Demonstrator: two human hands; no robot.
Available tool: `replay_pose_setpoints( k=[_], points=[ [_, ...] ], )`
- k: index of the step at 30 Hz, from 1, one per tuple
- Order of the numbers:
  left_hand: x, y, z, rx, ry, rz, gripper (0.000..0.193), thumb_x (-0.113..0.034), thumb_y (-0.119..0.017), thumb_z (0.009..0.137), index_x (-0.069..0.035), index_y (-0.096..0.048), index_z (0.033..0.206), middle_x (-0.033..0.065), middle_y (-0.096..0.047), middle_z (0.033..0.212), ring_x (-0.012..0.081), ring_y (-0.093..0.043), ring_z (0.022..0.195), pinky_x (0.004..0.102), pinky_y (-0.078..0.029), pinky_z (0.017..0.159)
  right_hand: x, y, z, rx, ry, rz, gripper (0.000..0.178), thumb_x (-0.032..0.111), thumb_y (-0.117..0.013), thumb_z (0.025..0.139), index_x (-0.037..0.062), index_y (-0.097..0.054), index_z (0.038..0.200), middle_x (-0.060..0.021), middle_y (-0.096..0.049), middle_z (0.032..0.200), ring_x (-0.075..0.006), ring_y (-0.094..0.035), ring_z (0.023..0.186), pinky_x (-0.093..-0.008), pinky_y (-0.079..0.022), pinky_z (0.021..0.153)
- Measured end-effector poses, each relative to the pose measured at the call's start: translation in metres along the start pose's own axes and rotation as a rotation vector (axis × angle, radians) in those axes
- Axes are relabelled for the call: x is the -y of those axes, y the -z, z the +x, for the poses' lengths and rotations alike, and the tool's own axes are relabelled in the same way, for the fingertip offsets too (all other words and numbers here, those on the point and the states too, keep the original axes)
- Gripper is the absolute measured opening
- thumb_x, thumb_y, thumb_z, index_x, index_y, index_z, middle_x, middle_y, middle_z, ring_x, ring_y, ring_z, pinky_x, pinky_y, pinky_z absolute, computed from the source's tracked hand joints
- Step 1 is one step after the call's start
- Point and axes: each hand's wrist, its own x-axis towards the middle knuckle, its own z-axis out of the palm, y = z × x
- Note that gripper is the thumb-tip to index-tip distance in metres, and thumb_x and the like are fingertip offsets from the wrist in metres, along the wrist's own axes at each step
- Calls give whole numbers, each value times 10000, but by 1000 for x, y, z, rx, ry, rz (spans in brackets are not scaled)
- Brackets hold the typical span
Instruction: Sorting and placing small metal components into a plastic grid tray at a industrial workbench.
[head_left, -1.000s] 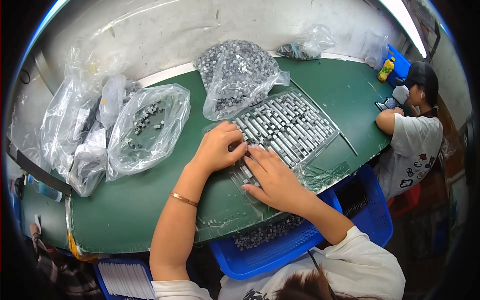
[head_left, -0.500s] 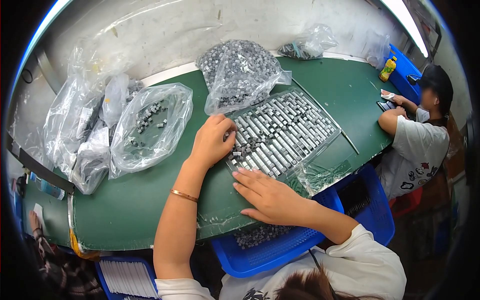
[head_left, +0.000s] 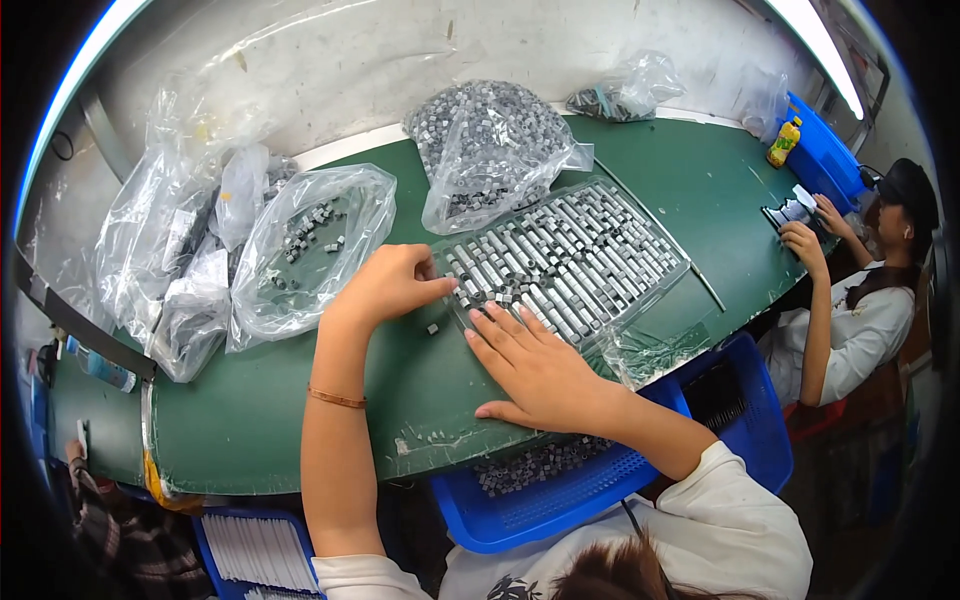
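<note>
A clear plastic tray [head_left: 640, 318] lies at an angle on the table, filled with rows of small grey metallic pieces [head_left: 570, 265]. At its left edge is my left hand [head_left: 385, 285], the thumb stretched out to the end pieces and the other fingers bent, apart from the thumb. My right hand [head_left: 535, 365] lies flat with fingers spread, its fingertips over the tray's near left corner and pieces there. One loose grey piece [head_left: 433, 329] sits on the table between my hands.
Behind the tray stands a clear bag [head_left: 485, 140] full of grey pieces. An opened plastic bag [head_left: 315, 255] lies left. A thin rod [head_left: 708, 287] runs along the tray's far side. Below the table edge is a blue basket [head_left: 540, 515]. A co-worker [head_left: 850, 300] sits at right.
My left hand has drawn back to the left from over the tray's pieces. My right hand's fingers have slid further onto the tray corner. The co-worker has raised the arms.
</note>
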Motion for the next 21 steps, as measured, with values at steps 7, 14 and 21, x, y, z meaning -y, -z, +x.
replay_pose_setpoints(
  k=[7,14,21],
  points=[
    [-7,11,-13,312,-1,-32,110,-94,-636,662,-11,-571,696,54,-570,643,150,-477,545,259,-405,523,9,15,-19,50,11,30,626,390,-496,802,-49,-334,1218,-222,-290,1318,-314,-238,1257,-438,-177,1022],
    [6,-6,0,-125,-137,-243,66,-39,-598,669,-10,-576,723,60,-573,698,164,-503,619,268,-422,583,3,26,-27,140,42,114,610,383,-479,820,-41,-326,1232,-219,-287,1321,-313,-227,1263,-438,-175,1023],
    [9,-27,9,-339,-386,35,71,-26,-570,653,-26,-583,722,66,-567,728,212,-522,695,289,-437,633,-25,9,-1,-13,-76,43,582,371,-475,828,-41,-349,1219,-219,-297,1313,-340,-223,1257,-439,-188,1017]
  ],
)
